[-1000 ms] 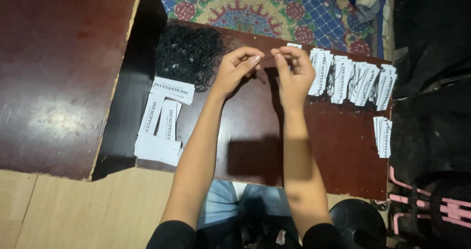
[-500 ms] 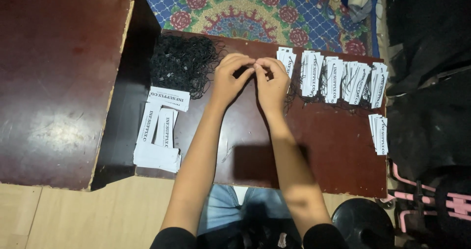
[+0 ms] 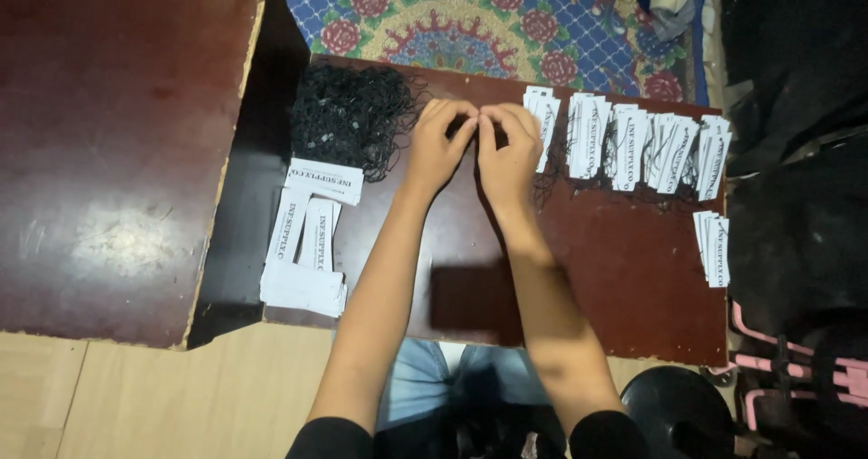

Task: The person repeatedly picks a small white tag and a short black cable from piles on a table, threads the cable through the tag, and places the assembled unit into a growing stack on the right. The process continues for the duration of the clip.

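Item 1: large dark red surface (image 3: 117,142), well to the left of the left hand, edge chipped pale, set higher than the work surface.

Item 2: white paper tags (image 3: 307,242), printed in black, in loose stacks left of and below the left hand, near the forearm; one lies crosswise above two upright ones.

Item 3: heap of thin black string loops (image 3: 353,120), just left of the left hand, its fringe reaching the knuckles.

Item 4: left hand (image 3: 440,142), back upward, fingers curled inward, fingertips pinched against those of the other hand. Something small is pinched between them; what it is cannot be told, as the fingers hide it.

Item 5: right hand (image 3: 508,151), back upward, fingers bent, thumb and forefinger meeting the left hand's at the top. Closed in a pinch; the held object is hidden.

Item 6: low reddish-brown surface (image 3: 615,278), beneath both hands, bare below the wrists.

Item 7: row of strung white tags (image 3: 624,138), immediately right of the right hand, overlapping in a line toward the far edge, black threads trailing; the nearest tag touches or sits just beside the knuckles.

Item 8: small separate stack of tags (image 3: 714,246), well right of and below the right hand.

Item 9: patterned floral rug (image 3: 506,20), above both hands, beyond the surface.
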